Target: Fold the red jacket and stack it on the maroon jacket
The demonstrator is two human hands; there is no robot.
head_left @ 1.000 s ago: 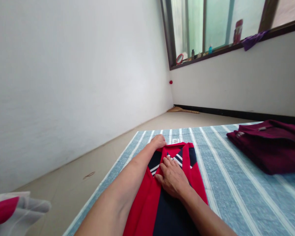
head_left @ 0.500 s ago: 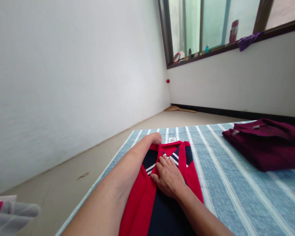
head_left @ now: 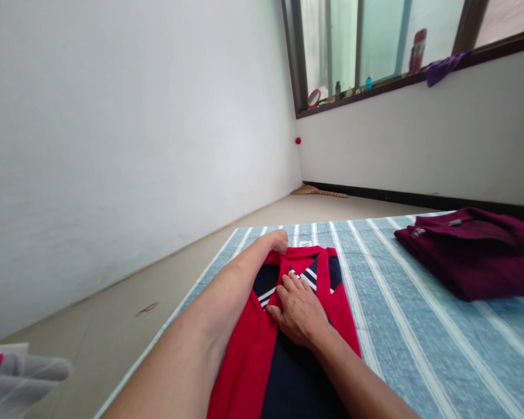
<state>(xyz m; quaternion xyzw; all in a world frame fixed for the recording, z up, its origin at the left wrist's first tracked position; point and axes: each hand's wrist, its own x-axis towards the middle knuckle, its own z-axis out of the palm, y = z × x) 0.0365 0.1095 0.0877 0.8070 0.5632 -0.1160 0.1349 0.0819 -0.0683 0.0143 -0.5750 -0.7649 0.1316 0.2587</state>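
Observation:
A folded red and navy top [head_left: 297, 378] with white chevron stripes lies lengthwise on a blue, white-striped cloth [head_left: 402, 349]. My left hand [head_left: 279, 240] is at the top's far left corner, by the red collar. Its fingers curl down over that edge and their tips are partly hidden. Lower on the fabric, my right hand [head_left: 299, 311] rests palm down near the striped middle, fingers stretched out and thumb apart. A white label with a dark letter [head_left: 304, 244] shows just beyond the collar.
A folded maroon garment [head_left: 471, 256] lies at the right on the cloth. Pale floor [head_left: 113, 326] and a white wall [head_left: 135, 128] border the left side. A broom [head_left: 318, 191] lies in the far corner. Grey and pink fabric [head_left: 21, 378] shows at lower left.
Both hands keep nearly the same places on the top. The view has tilted slightly, and the collar now covers more of the white label.

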